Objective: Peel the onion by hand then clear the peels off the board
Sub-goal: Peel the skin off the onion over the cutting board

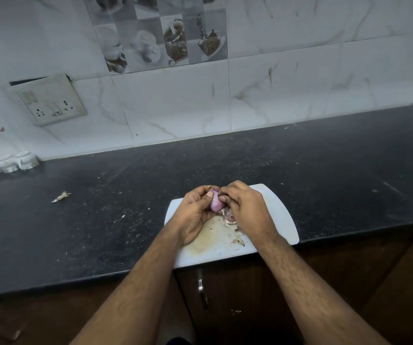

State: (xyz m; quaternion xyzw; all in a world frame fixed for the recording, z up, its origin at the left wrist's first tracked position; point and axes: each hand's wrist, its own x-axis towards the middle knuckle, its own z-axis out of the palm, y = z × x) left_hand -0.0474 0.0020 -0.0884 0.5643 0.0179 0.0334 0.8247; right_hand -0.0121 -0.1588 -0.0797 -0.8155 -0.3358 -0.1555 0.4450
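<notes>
A person holds a small pink onion (216,201) up over the white board (279,217). The left hand (195,212) is curled round the onion from its 9 o'clock side, with the thumb pressed on the front of it. The right hand (244,207) sits at the onion's 3 o'clock side, just touching it, and its fingertips pinch at the skin near the top. The onion is tucked between the two hands, so only a little of it shows.

Loose peels (231,221) lie on the board right under the right hand, at about 5 o'clock from the onion. One more bit of peel (237,242) lies nearer the board's front edge.

The board rests on a dark surface (101,220). A dry scrap (61,196) lies far off at 9 o'clock. A white holder (9,163) stands by the wall at 10 o'clock.
</notes>
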